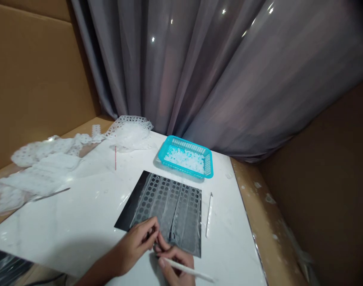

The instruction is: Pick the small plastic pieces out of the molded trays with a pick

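My right hand (177,260) is closed around a slim white pen-like tool (193,271), whose rear end points to the lower right. Close against it, my left hand (141,238) is curled with thumb and fingertips pinched; what sits between them is too small to make out. Both hands are at the front edge of a black sheet (133,204). Translucent strips with rows of round holes or discs (169,206) lie across that sheet. The tool's tip is hidden by my fingers.
A turquoise basket (209,169) holding many small whitish pieces stands behind the sheet. Another white pen-like tool (209,214) lies to the right. Crumpled perforated plastic (50,171) is heaped at left, near a thin red stick (115,158). A grey curtain (169,71) hangs behind the white table (92,206).
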{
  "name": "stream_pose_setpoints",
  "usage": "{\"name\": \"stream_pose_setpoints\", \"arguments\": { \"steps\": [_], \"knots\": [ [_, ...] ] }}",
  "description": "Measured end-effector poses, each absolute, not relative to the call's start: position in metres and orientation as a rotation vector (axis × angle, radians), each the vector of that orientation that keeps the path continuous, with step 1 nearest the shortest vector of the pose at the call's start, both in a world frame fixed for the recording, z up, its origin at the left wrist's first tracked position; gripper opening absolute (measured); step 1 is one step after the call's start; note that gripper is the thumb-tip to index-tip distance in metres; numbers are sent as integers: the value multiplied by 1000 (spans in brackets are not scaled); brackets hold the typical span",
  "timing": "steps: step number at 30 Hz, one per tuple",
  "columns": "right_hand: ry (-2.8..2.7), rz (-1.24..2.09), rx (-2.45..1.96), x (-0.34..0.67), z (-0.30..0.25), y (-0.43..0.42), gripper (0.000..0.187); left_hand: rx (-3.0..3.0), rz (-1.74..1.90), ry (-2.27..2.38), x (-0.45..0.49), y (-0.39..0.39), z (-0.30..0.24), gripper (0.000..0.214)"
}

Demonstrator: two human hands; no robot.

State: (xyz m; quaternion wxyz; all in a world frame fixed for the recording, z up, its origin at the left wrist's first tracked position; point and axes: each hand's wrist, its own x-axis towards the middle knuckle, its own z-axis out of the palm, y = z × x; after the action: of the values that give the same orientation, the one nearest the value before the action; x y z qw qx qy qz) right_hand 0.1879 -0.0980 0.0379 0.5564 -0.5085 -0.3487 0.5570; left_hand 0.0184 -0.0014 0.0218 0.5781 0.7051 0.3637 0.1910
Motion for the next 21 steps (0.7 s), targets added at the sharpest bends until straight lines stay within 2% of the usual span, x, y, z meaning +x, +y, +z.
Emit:
{"name": "stream_pose_setpoints", "arguments": {
  "steps": [4,21],
  "knots": [
    [-802,1322,-1207,190,30,-99,43,1779,418,842,16,3,24,27],
    [-699,1311,-1227,191,23,-103,44,1788,432,812,18,3,25,36]
  ]
}}
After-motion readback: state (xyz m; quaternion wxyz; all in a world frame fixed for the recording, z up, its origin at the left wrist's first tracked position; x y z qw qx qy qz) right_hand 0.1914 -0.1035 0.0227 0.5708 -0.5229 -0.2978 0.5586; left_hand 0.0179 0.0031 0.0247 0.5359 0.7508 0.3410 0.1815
